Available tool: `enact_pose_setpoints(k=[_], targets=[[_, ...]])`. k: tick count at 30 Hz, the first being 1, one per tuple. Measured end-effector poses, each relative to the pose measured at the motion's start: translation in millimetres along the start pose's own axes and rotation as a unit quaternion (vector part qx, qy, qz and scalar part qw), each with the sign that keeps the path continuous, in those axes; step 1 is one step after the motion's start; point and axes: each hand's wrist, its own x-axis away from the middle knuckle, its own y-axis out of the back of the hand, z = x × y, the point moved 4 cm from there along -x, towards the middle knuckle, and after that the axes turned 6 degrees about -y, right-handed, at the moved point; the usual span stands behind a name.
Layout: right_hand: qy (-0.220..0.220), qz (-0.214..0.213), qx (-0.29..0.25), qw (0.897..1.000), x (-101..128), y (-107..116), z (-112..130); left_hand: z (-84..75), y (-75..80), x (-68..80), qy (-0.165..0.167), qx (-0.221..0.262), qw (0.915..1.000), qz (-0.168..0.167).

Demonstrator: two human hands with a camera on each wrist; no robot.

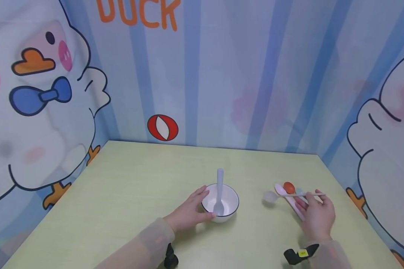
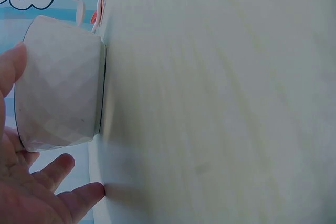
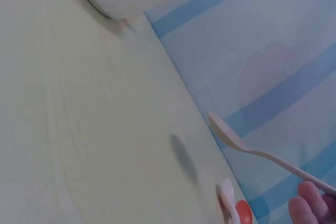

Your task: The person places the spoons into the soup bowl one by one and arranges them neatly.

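While the left hand (image 1: 189,211) held one white bowl (image 1: 231,200) by its rim, thumb at the near side and fingers at the left, one pale lavender spoon (image 1: 220,183) leaned inside, handle up past the far rim. The right hand (image 1: 319,220) pinched the handle of a second, pale spoon (image 1: 270,196), raised above the table (image 1: 138,179), its scoop toward the bowl and well apart from it; the right wrist view showed its shadow below. Three more spoons lay close together by the right hand: one pink (image 1: 280,189), one orange-red (image 1: 288,187) and one light blue (image 1: 299,192), the last partly hidden. That made five spoons and one bowl. Behind the table, one red-and-white ball (image 1: 163,127) was printed on the striped backdrop (image 1: 219,74).
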Motion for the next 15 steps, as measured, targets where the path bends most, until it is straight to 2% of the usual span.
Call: enact_pose_setpoints(k=[15], targets=[[-0.014,0.081,-0.031,0.996,13.1,-30.2,21.2,-2.3,0.7,0.3,-0.002,0.003,1.0000,-0.003]])
